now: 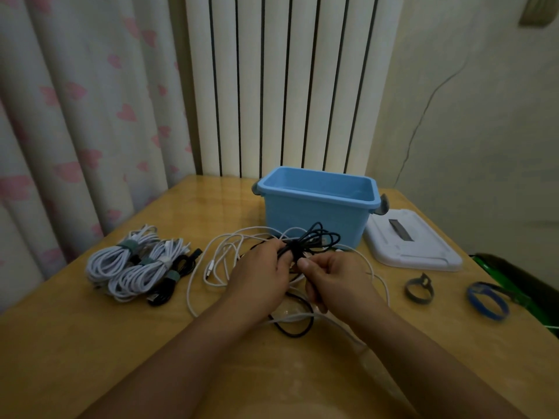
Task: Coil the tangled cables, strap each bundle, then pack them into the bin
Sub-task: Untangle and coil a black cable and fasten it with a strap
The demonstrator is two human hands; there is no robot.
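The person stands over the tabletop point(90, 352) with both hands meeting above a loose sprawl of white cable point(198, 285); the left hand point(260, 275) is curled round the waist of a small black cable bundle point(314, 240), fingers clenched on it so the loops cannot spring apart; the right hand point(329, 281) pinches something dark at the same waist, whether the cable's tail or a strap I cannot tell. My guess is that this coil is being cinched, held up off the tangle so the wrap goes round cleanly.

To the left lie the finished bundles point(136, 267), white and black, each banded with a greenish strap, set aside in a heap, out of the way until packing; none is in the blue bin point(314, 213), which waits open just behind the hands, its white lid point(423, 246) laid flat beside it on the right so nothing blocks the mouth. Two spare straps, a grey strap point(419, 290) and a blue strap point(487, 300), rest near the right edge, within reach of the right hand; the white cable is not yet coiled, so a good part of the job remains.
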